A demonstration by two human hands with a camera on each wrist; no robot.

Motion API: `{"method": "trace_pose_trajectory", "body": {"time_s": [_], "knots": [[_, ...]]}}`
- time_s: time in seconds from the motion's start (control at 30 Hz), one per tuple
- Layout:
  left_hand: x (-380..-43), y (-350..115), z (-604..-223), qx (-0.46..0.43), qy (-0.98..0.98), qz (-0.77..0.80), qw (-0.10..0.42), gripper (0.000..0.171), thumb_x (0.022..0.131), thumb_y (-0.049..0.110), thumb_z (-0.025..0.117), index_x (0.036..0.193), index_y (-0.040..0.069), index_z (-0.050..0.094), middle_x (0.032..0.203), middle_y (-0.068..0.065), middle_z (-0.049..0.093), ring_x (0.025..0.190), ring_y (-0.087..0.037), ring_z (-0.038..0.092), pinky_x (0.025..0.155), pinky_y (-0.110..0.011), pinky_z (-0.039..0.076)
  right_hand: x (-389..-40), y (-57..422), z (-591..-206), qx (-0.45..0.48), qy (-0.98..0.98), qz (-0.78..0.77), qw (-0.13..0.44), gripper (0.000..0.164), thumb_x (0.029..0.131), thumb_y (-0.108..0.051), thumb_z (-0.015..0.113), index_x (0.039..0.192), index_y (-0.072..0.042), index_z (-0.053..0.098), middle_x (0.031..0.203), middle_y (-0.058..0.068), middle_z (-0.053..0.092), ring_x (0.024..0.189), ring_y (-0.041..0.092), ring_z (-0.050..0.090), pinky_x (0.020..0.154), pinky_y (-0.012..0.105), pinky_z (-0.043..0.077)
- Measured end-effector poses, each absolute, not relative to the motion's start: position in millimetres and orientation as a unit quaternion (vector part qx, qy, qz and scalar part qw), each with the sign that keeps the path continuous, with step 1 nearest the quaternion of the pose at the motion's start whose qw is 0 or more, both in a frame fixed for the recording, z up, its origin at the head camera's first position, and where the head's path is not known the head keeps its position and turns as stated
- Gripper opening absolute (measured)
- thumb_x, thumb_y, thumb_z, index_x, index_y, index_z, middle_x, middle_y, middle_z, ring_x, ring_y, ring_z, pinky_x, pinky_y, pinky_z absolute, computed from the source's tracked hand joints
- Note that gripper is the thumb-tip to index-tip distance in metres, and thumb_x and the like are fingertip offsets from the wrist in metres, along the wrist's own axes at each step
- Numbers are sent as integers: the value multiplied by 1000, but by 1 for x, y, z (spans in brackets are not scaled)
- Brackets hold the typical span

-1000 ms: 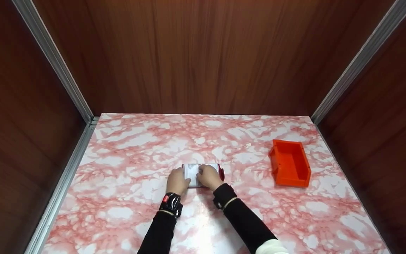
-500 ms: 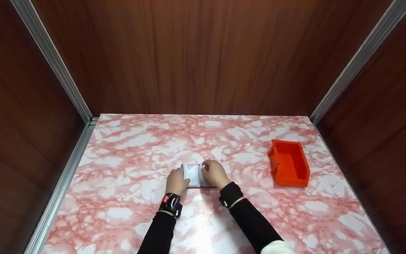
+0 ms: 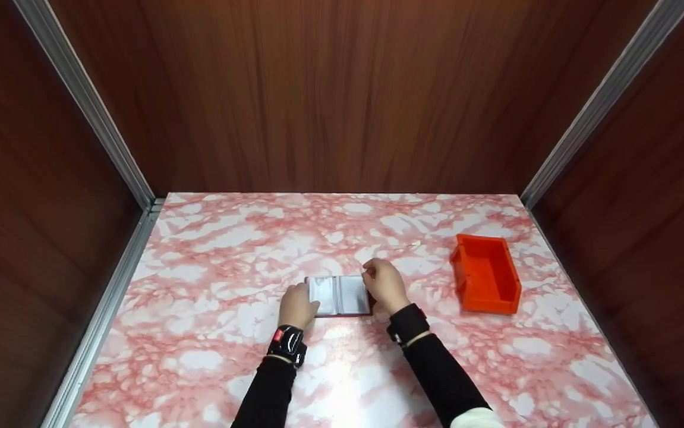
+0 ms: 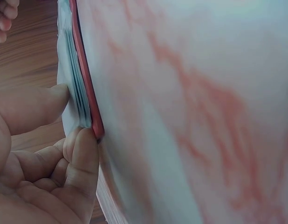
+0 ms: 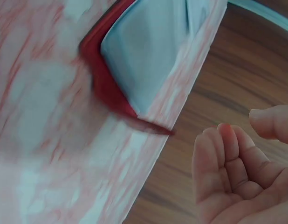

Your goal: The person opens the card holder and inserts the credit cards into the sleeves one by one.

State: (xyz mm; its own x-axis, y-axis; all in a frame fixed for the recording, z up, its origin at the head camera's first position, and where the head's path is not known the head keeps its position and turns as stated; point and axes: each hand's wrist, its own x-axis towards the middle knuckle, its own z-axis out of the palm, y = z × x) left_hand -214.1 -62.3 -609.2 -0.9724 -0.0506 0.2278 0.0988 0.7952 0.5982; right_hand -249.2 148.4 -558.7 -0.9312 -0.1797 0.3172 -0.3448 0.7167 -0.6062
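A red-covered card holder (image 3: 353, 295) lies spread open on the table, its clear plastic sleeves facing up. At its left edge, my left hand (image 3: 297, 306) pinches it. The left wrist view shows the thumb (image 4: 51, 100) on the layered sleeves and the other fingers at the red cover's (image 4: 88, 88) edge. My right hand (image 3: 387, 285) hovers by the right edge. In the right wrist view, the right hand's thumb and bent fingers (image 5: 228, 163) are apart, with nothing visible between them. A red flap (image 5: 144, 125) sticks out from the cover there.
An orange plastic bin (image 3: 490, 306) stands on the right part of the red-and-white marbled table (image 3: 229, 238). Brown wood-grain panels (image 3: 342, 95) with metal rails (image 3: 89, 89) enclose the table at the back and both sides.
My right hand has moved right, from over the middle of the card holder to its right edge, uncovering the right-hand sleeve. The left hand has stayed in place.
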Motion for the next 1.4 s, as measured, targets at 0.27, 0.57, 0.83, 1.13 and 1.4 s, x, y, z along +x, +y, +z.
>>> {"method": "trace_pose_trajectory", "body": {"time_s": [0.27,0.57,0.83,1.13,1.4], "knots": [[-213,-63,-610,-13,-938,-327,117,34,73,8,81,97,-9,66,85,-21,65,84,-40,63,79,-50,50,-251,162,-571,114,-935,316,114,15,82,-6,72,93,2,67,81,12,61,75,30,59,72,45,49],[-212,-63,-610,-20,-940,-317,127,35,73,8,81,98,-11,65,87,-23,66,85,-41,62,80,-50,50,-249,164,-575,71,-952,294,56,24,81,-14,73,96,3,66,84,12,61,78,31,60,73,45,49],[-212,-62,-610,-16,-934,-334,126,32,73,6,80,96,-10,65,85,-22,65,83,-40,63,78,-51,50,-248,163,-584,60,-957,282,24,24,83,-15,74,94,3,64,79,10,60,74,29,60,70,43,50],[-212,-62,-610,-16,-934,-334,124,31,73,6,80,95,-11,65,84,-22,64,81,-41,63,77,-51,50,-250,162,-588,59,-957,283,-3,18,81,-15,72,83,-2,59,73,7,58,68,26,57,66,41,49],[-212,-62,-608,-15,-937,-328,121,33,73,7,80,95,-10,65,84,-22,64,82,-41,63,77,-51,50,-249,160,-588,56,-959,277,-13,22,79,-16,74,84,-2,58,74,8,59,70,27,58,68,41,49]]}}
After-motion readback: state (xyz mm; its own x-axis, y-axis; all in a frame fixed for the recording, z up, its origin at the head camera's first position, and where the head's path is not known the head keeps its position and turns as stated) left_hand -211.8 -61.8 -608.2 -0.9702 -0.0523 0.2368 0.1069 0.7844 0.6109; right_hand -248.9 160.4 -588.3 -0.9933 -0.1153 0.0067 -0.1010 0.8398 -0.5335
